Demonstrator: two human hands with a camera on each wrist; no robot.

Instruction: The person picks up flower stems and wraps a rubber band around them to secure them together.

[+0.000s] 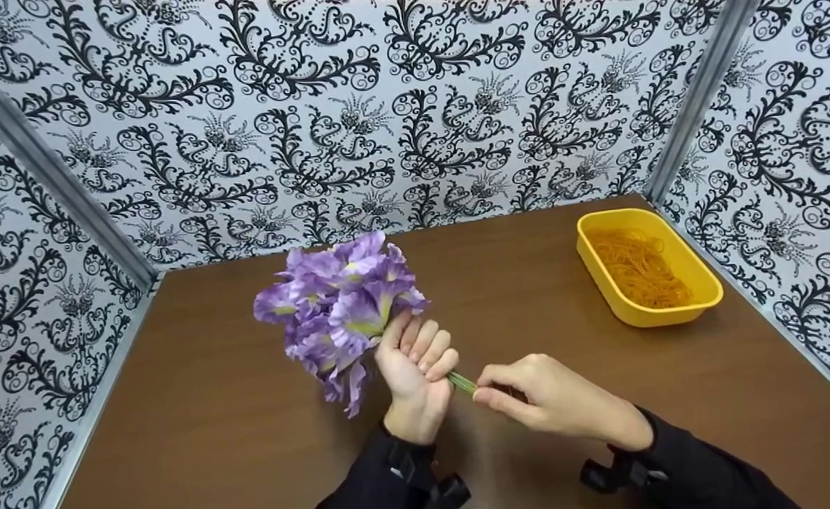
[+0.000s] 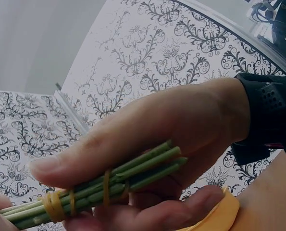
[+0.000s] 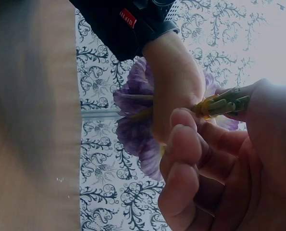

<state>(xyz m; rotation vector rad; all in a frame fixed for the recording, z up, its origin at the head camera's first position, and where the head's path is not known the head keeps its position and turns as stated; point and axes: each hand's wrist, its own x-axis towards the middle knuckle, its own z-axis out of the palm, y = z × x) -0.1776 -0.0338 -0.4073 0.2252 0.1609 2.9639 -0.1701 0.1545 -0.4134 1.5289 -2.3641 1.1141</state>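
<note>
A bunch of purple artificial irises [image 1: 348, 297] is held by my left hand [image 1: 418, 367], whose fingers curl round the stems just below the blooms. The green stems [image 2: 147, 166] point out to the right, toward my right hand [image 1: 549, 396]. Thumb and fingers of that hand pinch them near their cut ends. Yellow rubber bands [image 2: 54, 207] circle the stems: several turns sit close together, and looser loops lie nearer the ends. From the right wrist, the banded part [image 3: 209, 107] shows beside the curled fingers.
On the brown table [image 1: 231, 396], a yellow tub [image 1: 641, 317] stands at the right, holding a heap of orange-yellow rubber bands [image 1: 641, 268]. Panels with a black scroll pattern [image 1: 316, 141] enclose the table at the back and both sides.
</note>
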